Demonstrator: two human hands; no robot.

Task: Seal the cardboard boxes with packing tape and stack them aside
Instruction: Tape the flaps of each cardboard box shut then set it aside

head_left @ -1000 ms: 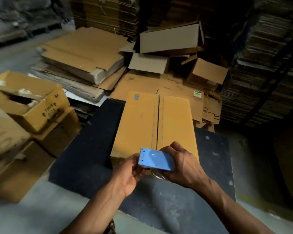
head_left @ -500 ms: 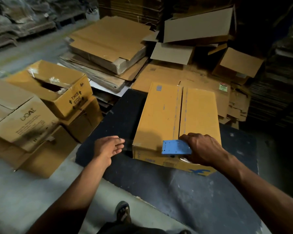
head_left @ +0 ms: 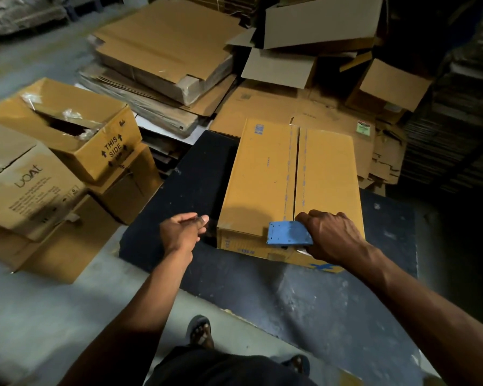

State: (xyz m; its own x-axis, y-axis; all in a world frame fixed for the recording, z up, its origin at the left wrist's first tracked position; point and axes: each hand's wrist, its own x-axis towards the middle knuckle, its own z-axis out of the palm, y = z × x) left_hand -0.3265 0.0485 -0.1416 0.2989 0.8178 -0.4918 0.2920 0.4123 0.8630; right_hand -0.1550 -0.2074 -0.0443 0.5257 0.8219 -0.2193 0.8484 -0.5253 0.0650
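Note:
A long yellow-brown cardboard box (head_left: 262,179) lies on a dark mat (head_left: 195,174), its two top flaps meeting at a centre seam. My right hand (head_left: 332,235) grips a blue tape dispenser (head_left: 289,233) pressed at the near end of that seam. My left hand (head_left: 183,231) hovers just left of the box's near corner, fingers extended and relaxed, holding nothing. The tape roll itself is hidden under my right hand.
Stacked boxes stand at the left: an open box marked THIS SIDE (head_left: 76,129) and a printed box (head_left: 25,188). Flattened cardboard sheets (head_left: 162,51) and loose cartons (head_left: 388,84) pile up behind. Dark stacks (head_left: 457,121) rise on the right. My sandalled foot (head_left: 200,331) stands on the concrete floor.
My left hand let go of the dispenser and moved left of the box. My right hand carried the dispenser down onto the near end of the seam.

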